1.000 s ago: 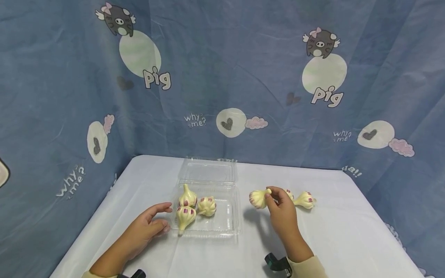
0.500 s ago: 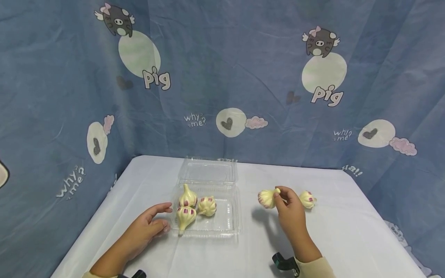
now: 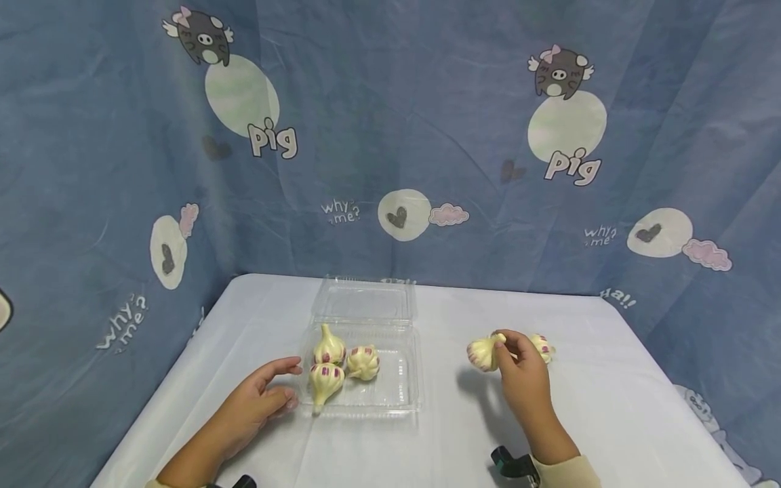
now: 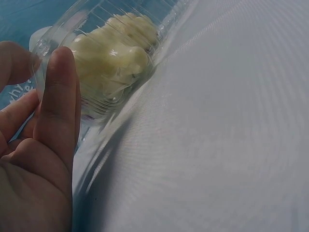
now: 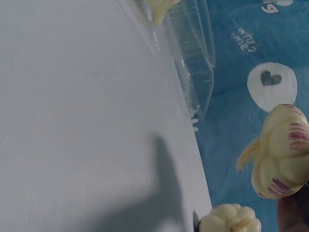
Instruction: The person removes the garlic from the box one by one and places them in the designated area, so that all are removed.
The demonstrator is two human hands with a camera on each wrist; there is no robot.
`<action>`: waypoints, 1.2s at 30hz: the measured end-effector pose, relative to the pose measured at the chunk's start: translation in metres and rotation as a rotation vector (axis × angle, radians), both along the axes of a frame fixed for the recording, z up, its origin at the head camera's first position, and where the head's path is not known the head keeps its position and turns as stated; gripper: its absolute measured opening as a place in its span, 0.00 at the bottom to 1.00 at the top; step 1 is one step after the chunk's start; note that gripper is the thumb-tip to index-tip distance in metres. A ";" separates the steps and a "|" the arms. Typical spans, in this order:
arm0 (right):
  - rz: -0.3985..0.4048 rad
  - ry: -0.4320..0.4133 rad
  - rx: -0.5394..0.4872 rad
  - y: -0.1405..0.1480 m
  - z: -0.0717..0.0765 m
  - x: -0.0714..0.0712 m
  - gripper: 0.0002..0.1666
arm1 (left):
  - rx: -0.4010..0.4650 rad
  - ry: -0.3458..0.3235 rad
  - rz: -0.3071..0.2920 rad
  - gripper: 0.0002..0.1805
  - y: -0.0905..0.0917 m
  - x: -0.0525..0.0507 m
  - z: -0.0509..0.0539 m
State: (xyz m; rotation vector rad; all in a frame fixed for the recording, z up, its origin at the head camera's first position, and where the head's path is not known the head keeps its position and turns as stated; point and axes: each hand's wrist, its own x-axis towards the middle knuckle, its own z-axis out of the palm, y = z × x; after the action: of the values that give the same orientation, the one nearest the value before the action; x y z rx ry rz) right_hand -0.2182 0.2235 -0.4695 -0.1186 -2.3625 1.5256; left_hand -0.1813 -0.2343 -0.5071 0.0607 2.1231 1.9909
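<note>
My right hand (image 3: pixel 529 379) pinches a cream garlic bulb (image 3: pixel 484 353) with purple marks by its stem, above the white table. Its root tuft points left in the right wrist view, where fingers show only at the corner. Partly hidden behind this hand lies another garlic bulb (image 3: pixel 542 348). A clear plastic clamshell box (image 3: pixel 399 400) stands with its lid laid back. In its left part sit an upright garlic bulb (image 3: pixel 329 347), one with its stem toward me (image 3: pixel 326 383), and one turned sideways (image 3: pixel 363 364). My left hand (image 3: pixel 259 400) touches the box's left rim with spread fingers.
The box lid (image 3: pixel 366 301) reaches toward the back edge of the white-covered table (image 3: pixel 451 440). A blue printed curtain (image 3: pixel 342 135) hangs behind the table and at both sides. Dark wrist camera mounts (image 3: pixel 512 464) stick out near the sleeves.
My right hand has moved right with its garlic bulb and now covers more of the bulbs behind it. The left hand, the box and the bulbs inside stay put.
</note>
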 end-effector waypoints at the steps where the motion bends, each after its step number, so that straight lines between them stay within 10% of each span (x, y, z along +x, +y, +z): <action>1: -0.003 -0.002 0.008 0.001 0.000 0.000 0.17 | -0.001 0.003 -0.001 0.36 0.000 0.000 0.000; 36: -0.143 -0.043 0.117 0.049 -0.006 0.010 0.19 | -0.002 0.040 -0.019 0.35 -0.001 0.001 0.000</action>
State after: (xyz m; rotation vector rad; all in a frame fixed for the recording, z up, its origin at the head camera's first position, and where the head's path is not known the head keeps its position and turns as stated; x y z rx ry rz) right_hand -0.2080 0.2728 -0.4753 -0.2887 -2.4129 1.3283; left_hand -0.1799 -0.2353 -0.5066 0.1216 2.1403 1.9935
